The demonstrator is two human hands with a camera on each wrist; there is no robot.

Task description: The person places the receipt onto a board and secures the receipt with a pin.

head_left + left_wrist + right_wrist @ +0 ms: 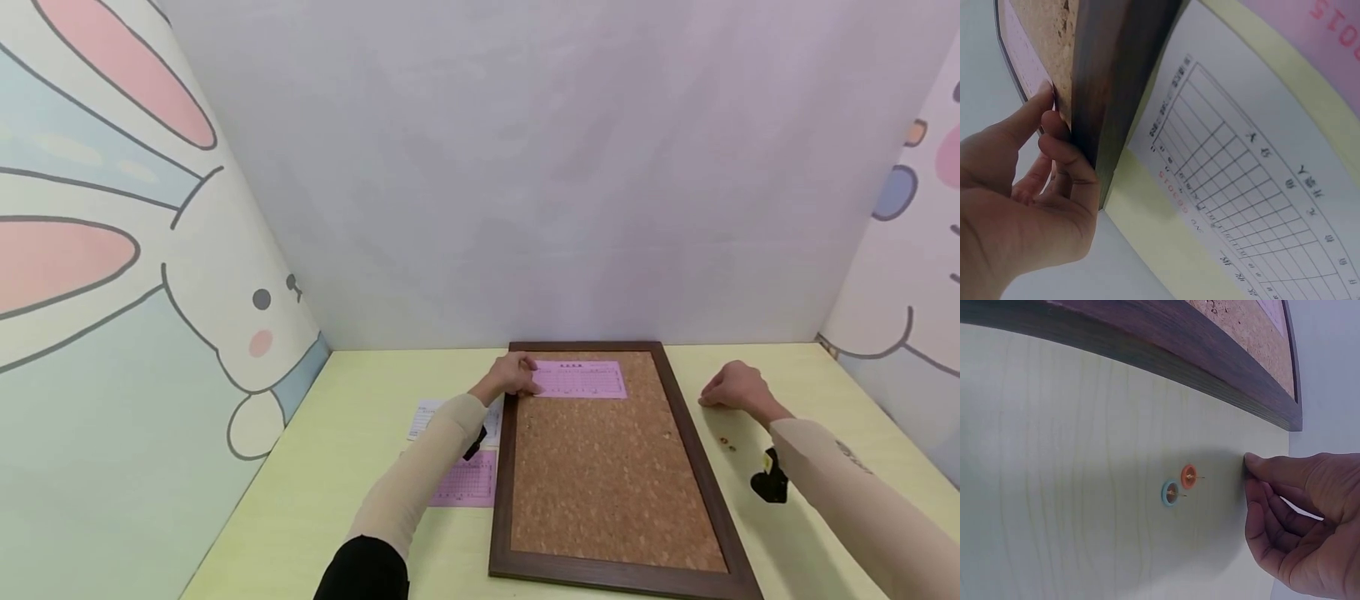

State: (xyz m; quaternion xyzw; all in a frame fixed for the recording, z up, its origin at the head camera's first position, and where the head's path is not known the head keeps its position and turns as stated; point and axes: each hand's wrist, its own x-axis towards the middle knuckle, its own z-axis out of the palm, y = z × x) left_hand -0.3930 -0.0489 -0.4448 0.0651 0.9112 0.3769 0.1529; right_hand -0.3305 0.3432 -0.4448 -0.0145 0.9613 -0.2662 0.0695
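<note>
My left hand point(516, 375) is at the upper left of a cork board point(600, 483) in a dark wooden frame. It holds the left edge of a pink printed slip point(581, 380) lying across the top of the cork. In the left wrist view, one fingertip overlaps the slip, and bent fingers lie at the frame. To the board's right, my right hand point(738, 387) is low at the table, thumb and forefinger together. I cannot tell whether something small is between them. Close by lie two thumbtacks, one orange-rimmed point(1189, 476) and one blue-rimmed point(1170, 494), points showing.
A white printed form point(1241, 169) lies left of the board, partly under my left forearm in the head view. Below it is another pink slip point(472, 479). The pale yellow table point(300, 500) meets a plain back wall, with cartoon-printed panels at both sides.
</note>
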